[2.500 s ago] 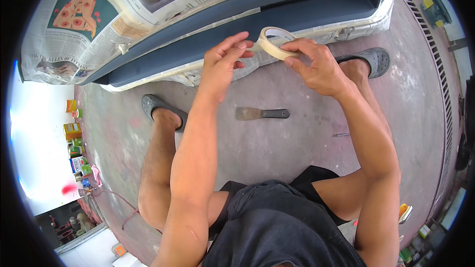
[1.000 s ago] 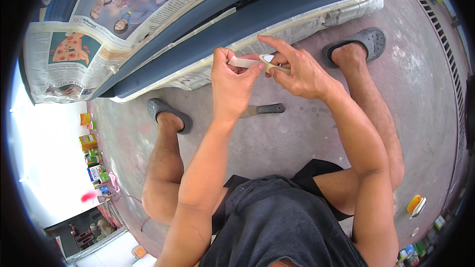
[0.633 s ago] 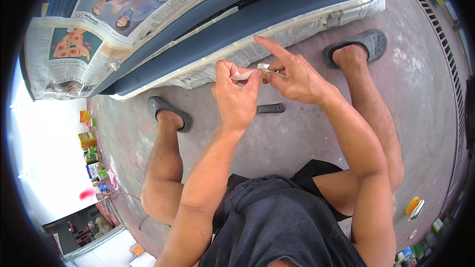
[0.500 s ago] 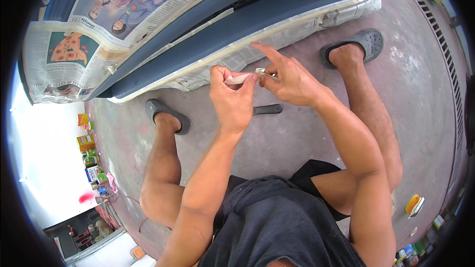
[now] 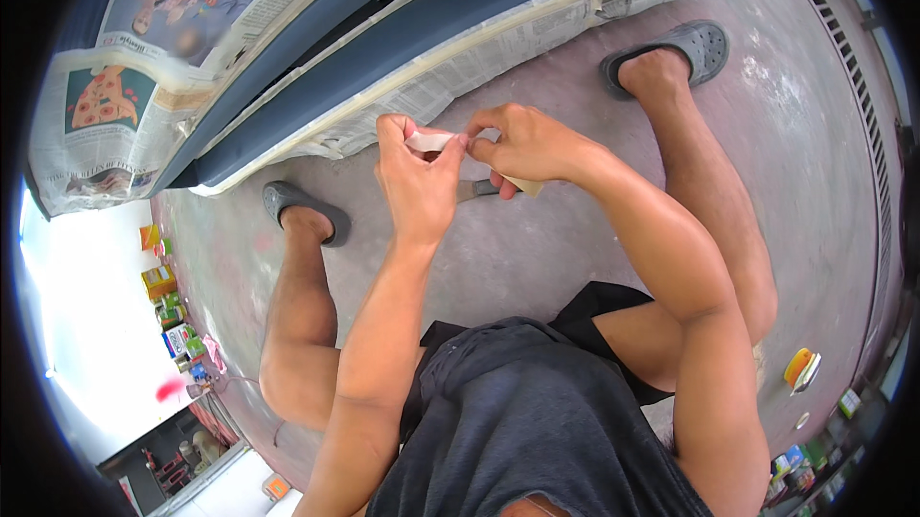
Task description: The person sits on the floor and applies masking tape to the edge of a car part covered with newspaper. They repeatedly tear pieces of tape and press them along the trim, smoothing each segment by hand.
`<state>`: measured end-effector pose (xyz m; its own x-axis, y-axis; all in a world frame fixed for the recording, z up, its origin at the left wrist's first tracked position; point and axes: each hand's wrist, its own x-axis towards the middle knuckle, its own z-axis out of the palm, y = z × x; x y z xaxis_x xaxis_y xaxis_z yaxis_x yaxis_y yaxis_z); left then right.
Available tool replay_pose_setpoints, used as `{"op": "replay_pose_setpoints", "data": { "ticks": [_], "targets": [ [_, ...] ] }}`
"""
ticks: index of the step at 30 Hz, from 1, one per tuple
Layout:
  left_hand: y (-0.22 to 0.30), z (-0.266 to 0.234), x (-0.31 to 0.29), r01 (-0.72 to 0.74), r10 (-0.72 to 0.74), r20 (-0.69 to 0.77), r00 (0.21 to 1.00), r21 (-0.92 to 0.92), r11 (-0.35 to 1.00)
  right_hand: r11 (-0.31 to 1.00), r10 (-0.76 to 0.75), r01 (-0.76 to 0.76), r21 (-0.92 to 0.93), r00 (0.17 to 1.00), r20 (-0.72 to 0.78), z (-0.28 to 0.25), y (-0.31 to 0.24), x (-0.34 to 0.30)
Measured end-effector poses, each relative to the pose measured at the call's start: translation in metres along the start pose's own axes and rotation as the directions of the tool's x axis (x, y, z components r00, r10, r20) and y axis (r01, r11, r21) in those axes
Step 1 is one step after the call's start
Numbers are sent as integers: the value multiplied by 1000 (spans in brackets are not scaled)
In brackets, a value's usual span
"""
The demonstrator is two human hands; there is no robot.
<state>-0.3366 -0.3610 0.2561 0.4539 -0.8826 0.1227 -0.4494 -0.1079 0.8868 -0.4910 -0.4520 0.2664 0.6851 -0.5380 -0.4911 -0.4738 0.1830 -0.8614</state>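
- Head view: our left hand (image 5: 414, 189) pinches the strip (image 5: 431, 142), seemingly for tension.
- Our right hand (image 5: 539, 145) grips the roll (image 5: 529, 188) under its palm, apparently freeing thumb and forefinger, which close beside the left thumb.
- Beyond our hands is the panel (image 5: 402, 52); below them, the scraper (image 5: 468, 191) on the floor (image 5: 537, 253).

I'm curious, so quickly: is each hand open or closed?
Left hand: closed, pinching a tape strip.
Right hand: closed, holding the partly hidden tape roll.

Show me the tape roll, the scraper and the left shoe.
Tape roll (image 5: 526, 187): head view, on its visible beige part.
Scraper (image 5: 467, 191): head view, on its exposed blade.
Left shoe (image 5: 280, 198): head view, on its toe.
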Motion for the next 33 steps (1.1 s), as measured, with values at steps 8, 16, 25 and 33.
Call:
{"op": "replay_pose_setpoints", "data": {
  "ticks": [8, 16, 25, 33],
  "targets": [
    [-28, 11, 4, -36, 47, -53, 997, 198, 980, 836, -492, 344, -427, 815, -307, 18, 26, 11],
    [-47, -23, 27, 232, -256, -7, 967, -396, 888, 533, -339, 75, -842, 932, -131, 42, 118, 44],
    [-13, -22, 46, 163, -11, 208, 978, -729, 665, 462, -180, -40, -886, 974, -138, 45, 130, 39],
    [-17, -29, 48, 88, 75, 304, 950, -488, 869, 832, -555, 464, -306, 683, -474, -16, 14, 25]
  ]
}}
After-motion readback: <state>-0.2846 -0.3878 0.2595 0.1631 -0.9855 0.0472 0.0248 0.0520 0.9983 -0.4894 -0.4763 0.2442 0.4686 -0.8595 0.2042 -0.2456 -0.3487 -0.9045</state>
